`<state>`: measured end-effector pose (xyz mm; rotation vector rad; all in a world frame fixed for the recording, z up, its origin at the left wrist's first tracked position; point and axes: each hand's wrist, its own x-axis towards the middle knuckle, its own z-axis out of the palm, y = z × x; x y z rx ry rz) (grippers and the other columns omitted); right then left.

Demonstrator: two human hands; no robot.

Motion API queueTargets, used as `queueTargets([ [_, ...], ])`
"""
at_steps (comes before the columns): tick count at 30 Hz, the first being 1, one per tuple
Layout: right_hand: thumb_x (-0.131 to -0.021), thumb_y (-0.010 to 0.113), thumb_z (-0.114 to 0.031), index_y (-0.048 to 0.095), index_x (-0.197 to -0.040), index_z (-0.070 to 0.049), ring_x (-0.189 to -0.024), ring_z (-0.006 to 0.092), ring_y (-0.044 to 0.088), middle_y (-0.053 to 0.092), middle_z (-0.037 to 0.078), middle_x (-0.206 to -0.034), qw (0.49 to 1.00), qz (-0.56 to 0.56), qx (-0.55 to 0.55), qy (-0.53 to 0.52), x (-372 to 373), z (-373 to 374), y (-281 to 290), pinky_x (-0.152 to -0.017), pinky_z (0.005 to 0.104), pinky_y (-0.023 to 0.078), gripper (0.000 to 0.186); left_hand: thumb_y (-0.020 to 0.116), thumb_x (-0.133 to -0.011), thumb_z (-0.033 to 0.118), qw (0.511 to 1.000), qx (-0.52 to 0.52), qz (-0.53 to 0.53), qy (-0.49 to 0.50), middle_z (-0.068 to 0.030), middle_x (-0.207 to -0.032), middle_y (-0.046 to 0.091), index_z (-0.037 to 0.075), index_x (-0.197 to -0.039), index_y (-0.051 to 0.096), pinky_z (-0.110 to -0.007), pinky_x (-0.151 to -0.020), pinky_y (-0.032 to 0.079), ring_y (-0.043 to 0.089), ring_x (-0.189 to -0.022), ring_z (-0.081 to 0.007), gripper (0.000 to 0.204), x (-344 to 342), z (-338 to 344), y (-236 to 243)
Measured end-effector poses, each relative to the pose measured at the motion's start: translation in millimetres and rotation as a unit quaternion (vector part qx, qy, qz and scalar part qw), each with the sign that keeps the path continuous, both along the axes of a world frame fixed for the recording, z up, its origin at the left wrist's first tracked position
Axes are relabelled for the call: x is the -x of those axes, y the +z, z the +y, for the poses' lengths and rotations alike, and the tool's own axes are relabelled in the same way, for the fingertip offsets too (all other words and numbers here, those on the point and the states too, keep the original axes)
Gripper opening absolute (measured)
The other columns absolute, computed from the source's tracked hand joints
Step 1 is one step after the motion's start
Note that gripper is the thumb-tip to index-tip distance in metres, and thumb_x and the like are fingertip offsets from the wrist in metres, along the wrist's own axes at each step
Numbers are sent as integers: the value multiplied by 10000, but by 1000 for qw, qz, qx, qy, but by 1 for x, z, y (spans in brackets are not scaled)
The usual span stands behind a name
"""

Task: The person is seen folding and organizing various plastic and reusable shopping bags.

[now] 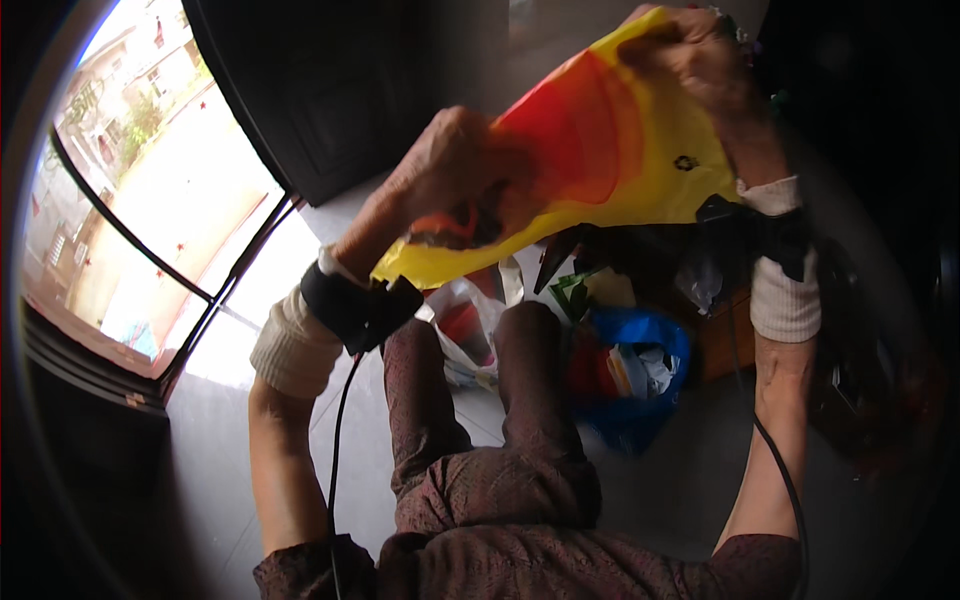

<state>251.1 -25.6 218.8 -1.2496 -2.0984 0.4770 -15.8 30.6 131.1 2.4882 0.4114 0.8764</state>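
Yellow, red and orange plastic bag

Yellow-red bag in both grips

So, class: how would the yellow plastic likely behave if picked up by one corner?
The yellow plastic would probably hang limp: between the left grip and the right grip, its lower edge curves loosely. It is likely light for its size, since it looks like thin film. Its smooth look suggests it could slip if held loosely.
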Motion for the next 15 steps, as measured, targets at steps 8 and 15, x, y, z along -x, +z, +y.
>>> queueTargets([
  [8,-613,422,70,656,-776,43,-740,148,610,658,86,-783,958,159,-220,96,-15,-32,14,-772,242,478,287,712,-758,237,967,153,68,193,-75,-708,667,13,-838,690,-236,-584,494,630,-608,-121,239,106,51,-103],
  [15,-673,405,107,651,-799,32,-743,125,603,660,62,-793,956,121,-269,-5,-3,-38,14,-737,222,479,287,682,-793,124,968,102,114,200,-100,-842,686,51,-872,705,-313,-691,566,675,-719,-213,110,152,69,-152],
])
